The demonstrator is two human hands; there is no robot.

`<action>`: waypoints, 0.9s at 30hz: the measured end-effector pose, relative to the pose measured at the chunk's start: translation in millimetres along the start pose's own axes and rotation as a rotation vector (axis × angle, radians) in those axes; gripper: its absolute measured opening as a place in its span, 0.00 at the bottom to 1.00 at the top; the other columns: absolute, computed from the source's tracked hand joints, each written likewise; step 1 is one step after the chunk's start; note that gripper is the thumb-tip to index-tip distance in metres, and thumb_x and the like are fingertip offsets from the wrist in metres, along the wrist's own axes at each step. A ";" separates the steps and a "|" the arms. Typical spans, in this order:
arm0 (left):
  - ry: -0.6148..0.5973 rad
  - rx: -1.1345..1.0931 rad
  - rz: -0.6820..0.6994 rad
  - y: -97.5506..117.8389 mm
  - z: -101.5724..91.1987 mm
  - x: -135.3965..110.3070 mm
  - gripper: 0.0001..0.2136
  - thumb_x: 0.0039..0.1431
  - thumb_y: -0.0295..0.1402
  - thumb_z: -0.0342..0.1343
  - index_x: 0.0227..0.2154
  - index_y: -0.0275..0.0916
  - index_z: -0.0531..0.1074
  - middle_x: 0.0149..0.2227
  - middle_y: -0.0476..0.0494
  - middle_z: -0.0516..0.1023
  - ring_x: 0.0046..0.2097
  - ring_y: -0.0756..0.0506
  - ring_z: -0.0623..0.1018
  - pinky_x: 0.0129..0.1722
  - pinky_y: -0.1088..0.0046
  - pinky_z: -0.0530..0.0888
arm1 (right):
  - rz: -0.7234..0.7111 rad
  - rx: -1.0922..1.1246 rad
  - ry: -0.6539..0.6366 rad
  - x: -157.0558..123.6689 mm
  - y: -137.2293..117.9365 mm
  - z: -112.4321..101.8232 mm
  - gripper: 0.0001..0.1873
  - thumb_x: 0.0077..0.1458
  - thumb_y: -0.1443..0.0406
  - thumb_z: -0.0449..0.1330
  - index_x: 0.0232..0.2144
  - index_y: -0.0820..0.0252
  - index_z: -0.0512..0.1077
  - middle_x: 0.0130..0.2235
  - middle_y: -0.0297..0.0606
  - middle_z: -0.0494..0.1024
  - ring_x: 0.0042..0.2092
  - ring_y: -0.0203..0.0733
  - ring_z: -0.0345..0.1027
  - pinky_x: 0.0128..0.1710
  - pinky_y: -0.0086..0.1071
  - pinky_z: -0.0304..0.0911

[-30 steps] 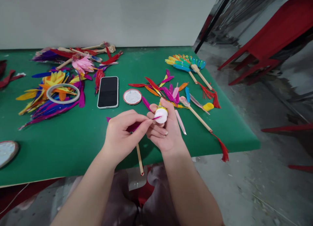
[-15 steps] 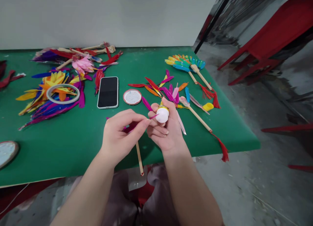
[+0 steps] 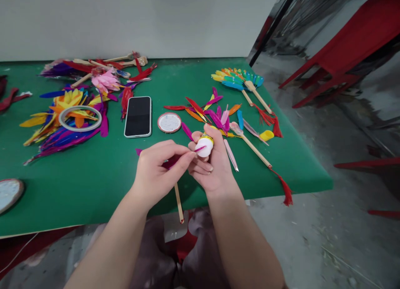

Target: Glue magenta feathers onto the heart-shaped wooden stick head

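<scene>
Head view: magenta feather (image 3: 170, 162) points rightward; quill meets glue bottle (image 3: 205, 146).

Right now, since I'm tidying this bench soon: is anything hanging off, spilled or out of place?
Two things overhang the green table's front edge: a thin wooden stick under the left hand, which pinches a magenta feather against the right hand's white bottle, and a red tassel further right.

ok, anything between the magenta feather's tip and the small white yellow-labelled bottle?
Nothing visible. The left hand pinches the magenta feather; its tip touches the small white yellow-labelled bottle held in the right hand.
</scene>
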State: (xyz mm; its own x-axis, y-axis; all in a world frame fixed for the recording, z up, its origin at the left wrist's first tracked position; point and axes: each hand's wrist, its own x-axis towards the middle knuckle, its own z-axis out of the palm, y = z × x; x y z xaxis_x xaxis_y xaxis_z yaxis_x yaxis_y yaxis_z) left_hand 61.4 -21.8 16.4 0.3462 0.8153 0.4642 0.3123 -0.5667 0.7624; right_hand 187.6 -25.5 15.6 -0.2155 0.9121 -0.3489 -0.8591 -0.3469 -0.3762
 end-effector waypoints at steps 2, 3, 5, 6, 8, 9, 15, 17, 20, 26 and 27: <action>-0.007 0.007 0.014 -0.2 -0.2 0.3 0.05 0.54 0.28 0.56 0.25 0.39 0.74 0.20 0.53 0.70 0.22 0.56 0.67 0.22 0.80 0.64 | 0.000 -0.001 -0.001 0.4 -0.1 -0.9 0.22 0.51 0.49 0.55 0.17 0.59 0.61 0.10 0.22 0.57 0.09 0.21 0.37 0.06 0.17 0.34; -0.009 0.005 0.015 -0.4 -0.3 0.4 0.04 0.54 0.28 0.56 0.25 0.39 0.74 0.20 0.53 0.70 0.22 0.56 0.67 0.22 0.80 0.64 | -0.001 -0.004 -0.002 0.4 -0.1 -1.3 0.22 0.51 0.50 0.55 0.17 0.60 0.61 0.10 0.22 0.57 0.09 0.21 0.37 0.06 0.17 0.34; -0.009 -0.005 0.005 -0.9 -0.6 0.5 0.05 0.54 0.29 0.55 0.26 0.39 0.74 0.21 0.52 0.71 0.23 0.55 0.69 0.22 0.80 0.65 | -0.004 -0.010 -0.007 0.4 0.2 -2.0 0.22 0.50 0.50 0.56 0.17 0.60 0.61 0.10 0.21 0.57 0.09 0.21 0.37 0.06 0.17 0.33; -0.010 -0.011 -0.003 -1.0 -0.7 0.6 0.05 0.54 0.29 0.55 0.26 0.39 0.75 0.21 0.52 0.71 0.24 0.55 0.69 0.22 0.80 0.65 | -0.005 -0.012 -0.011 0.3 0.4 -2.2 0.22 0.50 0.50 0.56 0.17 0.59 0.61 0.10 0.21 0.57 0.09 0.21 0.37 0.06 0.17 0.33; -0.012 -0.010 -0.010 -1.1 -0.8 0.8 0.05 0.54 0.29 0.55 0.27 0.39 0.75 0.22 0.51 0.72 0.24 0.54 0.70 0.22 0.80 0.65 | -0.006 -0.013 -0.021 0.5 1.0 -2.2 0.22 0.51 0.50 0.55 0.17 0.59 0.61 0.09 0.21 0.57 0.09 0.22 0.38 0.06 0.17 0.33; -0.012 -0.003 -0.006 -1.0 -0.8 1.0 0.05 0.54 0.29 0.55 0.27 0.39 0.75 0.22 0.51 0.72 0.24 0.54 0.70 0.22 0.80 0.65 | -0.004 -0.013 -0.025 0.6 1.3 -2.1 0.22 0.51 0.50 0.55 0.17 0.59 0.61 0.09 0.21 0.56 0.09 0.22 0.38 0.06 0.17 0.33; -0.025 0.009 0.032 -0.5 -0.5 2.3 0.04 0.53 0.28 0.56 0.26 0.38 0.75 0.20 0.53 0.70 0.22 0.55 0.67 0.21 0.80 0.63 | 0.015 -0.008 -0.003 1.5 0.7 -1.2 0.22 0.51 0.49 0.55 0.17 0.60 0.62 0.09 0.21 0.56 0.08 0.22 0.38 0.06 0.17 0.32; -0.030 0.003 0.036 -1.1 -0.5 2.1 0.04 0.53 0.28 0.56 0.26 0.38 0.75 0.20 0.53 0.70 0.22 0.55 0.67 0.21 0.81 0.63 | 0.012 -0.002 0.005 1.6 0.5 -1.2 0.22 0.51 0.49 0.54 0.17 0.60 0.62 0.08 0.21 0.56 0.08 0.22 0.38 0.06 0.17 0.32; -0.009 -0.020 0.027 -2.7 -0.4 1.0 0.03 0.54 0.28 0.56 0.28 0.38 0.75 0.21 0.52 0.72 0.24 0.55 0.69 0.23 0.80 0.65 | 0.017 0.006 -0.016 1.8 0.5 -0.9 0.22 0.52 0.51 0.54 0.16 0.60 0.60 0.08 0.22 0.56 0.08 0.22 0.38 0.06 0.17 0.32; 0.041 -0.045 0.018 -5.0 1.7 0.1 0.03 0.53 0.27 0.56 0.28 0.38 0.74 0.23 0.52 0.73 0.26 0.54 0.71 0.26 0.79 0.68 | 0.021 0.015 0.016 1.6 0.3 0.3 0.18 0.54 0.57 0.52 0.18 0.59 0.63 0.08 0.22 0.57 0.08 0.23 0.38 0.06 0.17 0.32; 0.047 -0.044 0.026 -5.4 2.1 0.1 0.03 0.53 0.27 0.56 0.28 0.38 0.74 0.24 0.52 0.74 0.27 0.54 0.71 0.26 0.79 0.68 | 0.021 0.014 0.011 1.7 0.3 0.3 0.18 0.55 0.57 0.51 0.17 0.59 0.63 0.08 0.22 0.57 0.08 0.23 0.38 0.06 0.18 0.32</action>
State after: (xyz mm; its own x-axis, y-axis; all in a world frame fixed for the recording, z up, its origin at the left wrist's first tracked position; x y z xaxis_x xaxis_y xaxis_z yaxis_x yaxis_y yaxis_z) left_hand 61.6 -18.9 11.4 0.3112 0.8055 0.5042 0.2641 -0.5830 0.7684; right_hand 186.8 -24.0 15.2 -0.2290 0.9020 -0.3660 -0.8608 -0.3632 -0.3566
